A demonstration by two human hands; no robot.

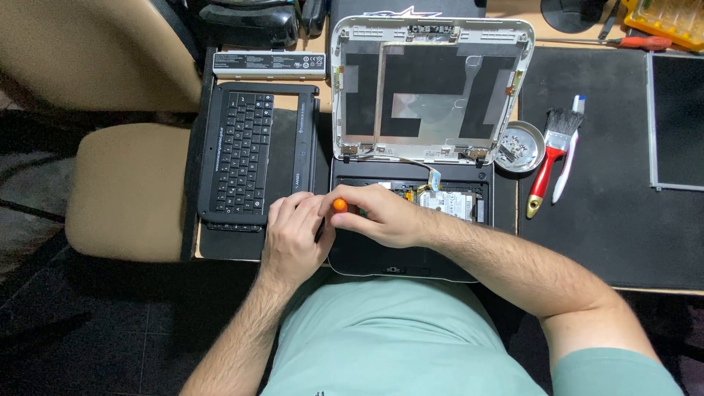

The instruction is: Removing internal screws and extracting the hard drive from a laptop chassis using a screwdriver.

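My right hand (385, 216) pinches an orange-tipped screwdriver (339, 205) over the opened laptop base (367, 253); my left hand (293, 231) curls closed beside it. Far left lies a white-labelled grey battery bar (269, 64).

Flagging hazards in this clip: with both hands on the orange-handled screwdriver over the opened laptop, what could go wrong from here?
1. The screwdriver, gripped by the right hand beside the left hand, could slip onto the exposed hard drive.
2. The loose ribbon cable from the bare lid might get snagged.
3. The small metal dish of screws sits near the right forearm and might be knocked.
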